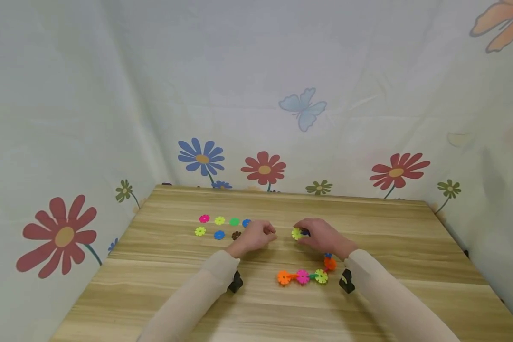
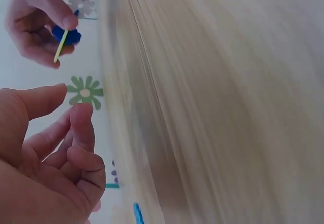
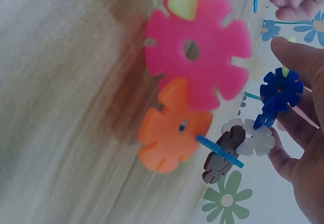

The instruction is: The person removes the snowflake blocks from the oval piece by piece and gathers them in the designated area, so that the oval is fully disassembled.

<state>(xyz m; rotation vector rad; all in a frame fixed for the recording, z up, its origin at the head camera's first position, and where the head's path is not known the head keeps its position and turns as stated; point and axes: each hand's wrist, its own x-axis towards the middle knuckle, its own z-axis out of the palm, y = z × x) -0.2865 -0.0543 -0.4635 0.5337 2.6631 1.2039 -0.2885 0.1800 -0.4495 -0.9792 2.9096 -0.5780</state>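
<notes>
My right hand (image 1: 322, 236) pinches the end of a chain of interlocking plastic flower discs. At that end a yellow-green disc (image 1: 297, 233) is slotted onto a dark blue disc (image 3: 281, 88). Beyond them the chain runs through a white disc (image 3: 260, 138), a brown disc (image 3: 220, 158) and an orange disc (image 3: 174, 127) to a pink disc (image 3: 200, 51). Its tail lies on the table, ending in another orange disc (image 1: 284, 278). My left hand (image 1: 256, 234) holds nothing; its fingers curl loosely, with thumb and forefinger apart, to the left of the chain's held end.
On the wooden table (image 1: 175, 289), loose discs lie in two rows left of my left hand, among them a pink one (image 1: 204, 218), a green one (image 1: 234, 222) and a blue one (image 1: 219, 235). A flower-printed cloth (image 1: 239, 95) hangs behind the table.
</notes>
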